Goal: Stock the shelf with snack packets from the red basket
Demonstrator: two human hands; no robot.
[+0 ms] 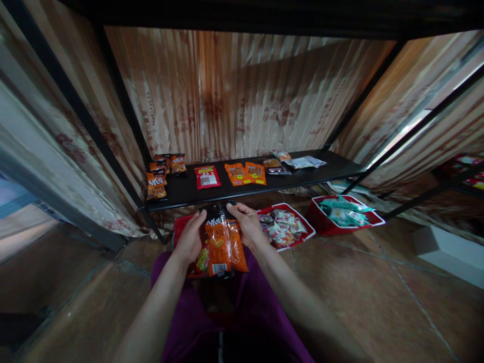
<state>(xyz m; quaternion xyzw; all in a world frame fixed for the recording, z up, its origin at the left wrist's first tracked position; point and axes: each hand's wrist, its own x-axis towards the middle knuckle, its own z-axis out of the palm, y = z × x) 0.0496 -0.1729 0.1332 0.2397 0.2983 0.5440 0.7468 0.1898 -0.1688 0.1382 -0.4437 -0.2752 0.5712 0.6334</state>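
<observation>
An orange and black snack bag [219, 247] with a barcode near its bottom hangs between my hands, its printed side toward me. My left hand [191, 237] pinches its upper left edge, thumb on top. At the upper right, my right hand [245, 221] grips the black top edge, the fingers partly behind the bag. Below it is a red basket [180, 224] holding green and yellow packets, mostly covered by the bag and my hands. Similar orange and black bags [156, 186] are grouped at the left end of the black shelf [181, 194].
Along the shelf lie a red packet [207, 177], two orange packets [245, 173] and a white packet [305, 162]. Red baskets of white packets [283, 226] and green packets [346, 210] stand on the floor to the right. Black posts [124, 106] frame the shelf; a curtain [242, 91] hangs behind.
</observation>
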